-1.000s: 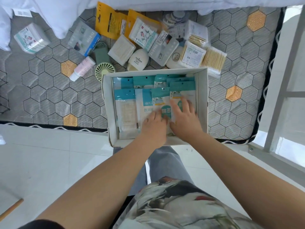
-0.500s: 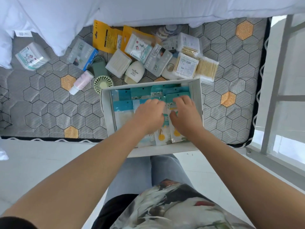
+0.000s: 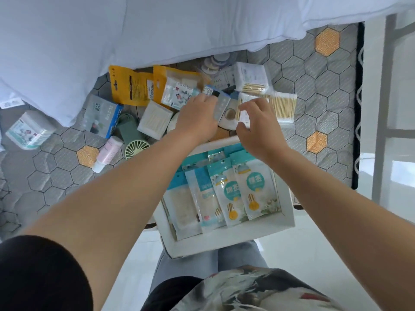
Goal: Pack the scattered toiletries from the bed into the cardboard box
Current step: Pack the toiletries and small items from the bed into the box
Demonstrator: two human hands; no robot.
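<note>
The white cardboard box [image 3: 226, 240] sits at the bed's near edge with several teal-and-white cotton-swab packets [image 3: 253, 189] lined up inside. Beyond it lies the pile of toiletries. My left hand [image 3: 197, 118] is over the pile, fingers curled on the edge of a grey packet with a blue top [image 3: 222, 105], which looks tipped up. My right hand [image 3: 258, 125] hovers beside it, thumb and fingers apart around a white-labelled cotton-swab box [image 3: 244, 115]. A round white jar [image 3: 229, 115] shows between the hands.
Left of the hands lie yellow packets [image 3: 132, 86], a white swab box [image 3: 155, 120], a green fan [image 3: 132, 140], a pink tube [image 3: 107, 153], a blue-edged box [image 3: 101, 117] and a tissue pack [image 3: 29, 130]. Loose swab packs [image 3: 283, 105] lie right. White bedding [image 3: 157, 25] covers the back.
Both hands left the packets in the box and reached forward over its far wall to the pile; the left one now grips the grey packet. The view shifted, so the box sits lower.
</note>
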